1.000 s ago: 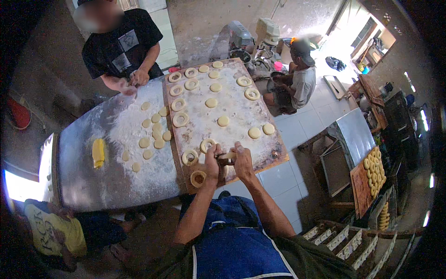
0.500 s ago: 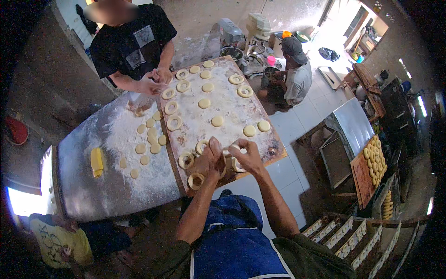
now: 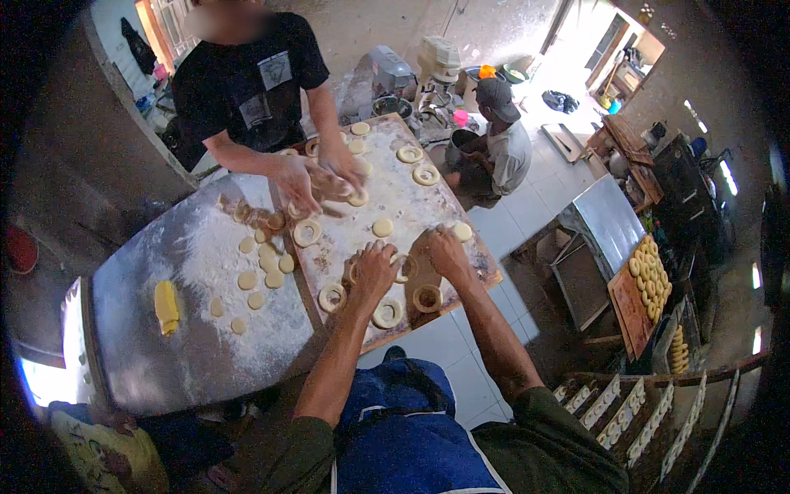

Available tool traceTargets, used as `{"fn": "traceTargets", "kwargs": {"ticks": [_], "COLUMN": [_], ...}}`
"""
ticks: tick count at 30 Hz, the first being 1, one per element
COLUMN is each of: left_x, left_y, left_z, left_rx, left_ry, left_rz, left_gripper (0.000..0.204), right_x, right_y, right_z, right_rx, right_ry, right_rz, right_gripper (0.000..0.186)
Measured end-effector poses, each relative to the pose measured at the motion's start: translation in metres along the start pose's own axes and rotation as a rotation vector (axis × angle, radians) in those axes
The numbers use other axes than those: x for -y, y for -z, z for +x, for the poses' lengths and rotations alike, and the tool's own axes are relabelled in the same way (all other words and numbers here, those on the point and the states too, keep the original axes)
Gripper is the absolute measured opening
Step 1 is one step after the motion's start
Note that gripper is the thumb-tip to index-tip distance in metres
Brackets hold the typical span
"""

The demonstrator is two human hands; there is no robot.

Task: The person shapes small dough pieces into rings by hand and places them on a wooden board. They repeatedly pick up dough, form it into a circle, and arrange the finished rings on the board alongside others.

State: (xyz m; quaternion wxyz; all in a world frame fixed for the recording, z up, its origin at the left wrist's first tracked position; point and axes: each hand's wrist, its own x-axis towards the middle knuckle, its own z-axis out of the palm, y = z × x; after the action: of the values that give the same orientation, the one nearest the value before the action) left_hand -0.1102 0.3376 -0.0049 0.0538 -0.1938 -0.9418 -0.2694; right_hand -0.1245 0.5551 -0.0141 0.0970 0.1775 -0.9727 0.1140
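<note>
On a floured wooden board lie pale dough rings and discs. My left hand rests near the front, fingers curled over dough beside a ring; what they grip is hidden. Right of it, my right hand has bent fingers on the board beside a disc; its fingertips' contents cannot be made out. A co-worker's blurred hands reach over the board's far left.
Left is a floured metal table with discs and a yellow block. A seated person works beyond the board near mixers. Rightward stand a dough-covered board and a tray rack. Another person is lower left.
My hands have moved apart, the right one rightward, leaving rings on the front of the board. The co-worker has leaned in, hands moving right and down onto the board.
</note>
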Motion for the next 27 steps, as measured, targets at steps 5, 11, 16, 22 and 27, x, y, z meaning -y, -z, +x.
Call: {"fn": "traceTargets", "kwargs": {"ticks": [5,11,16,22,27], "left_x": [0.029,0.131,0.185,0.208,0.223], "left_y": [0.048,0.128,0.154,0.185,0.184], "left_z": [-0.08,-0.235,-0.284,-0.274,-0.225], "left_rx": [-0.335,-0.468,-0.501,-0.613,-0.742], "left_ry": [0.067,0.345,0.425,0.506,0.476], "left_rz": [-0.159,-0.085,0.001,-0.134,-0.461], "left_gripper": [0.023,0.014,0.012,0.014,0.026], "right_x": [0.002,0.132,0.327,0.418,0.405], "right_y": [0.042,0.026,-0.088,-0.14,-0.105], "right_z": [-0.001,0.019,0.105,0.148,0.124], "right_rx": [0.175,0.087,0.2,-0.283,0.318], "right_ry": [-0.361,-0.133,0.275,0.469,0.018], "right_rz": [0.164,0.695,0.675,0.23,0.827], "right_gripper": [0.026,0.024,0.024,0.029,0.035]}}
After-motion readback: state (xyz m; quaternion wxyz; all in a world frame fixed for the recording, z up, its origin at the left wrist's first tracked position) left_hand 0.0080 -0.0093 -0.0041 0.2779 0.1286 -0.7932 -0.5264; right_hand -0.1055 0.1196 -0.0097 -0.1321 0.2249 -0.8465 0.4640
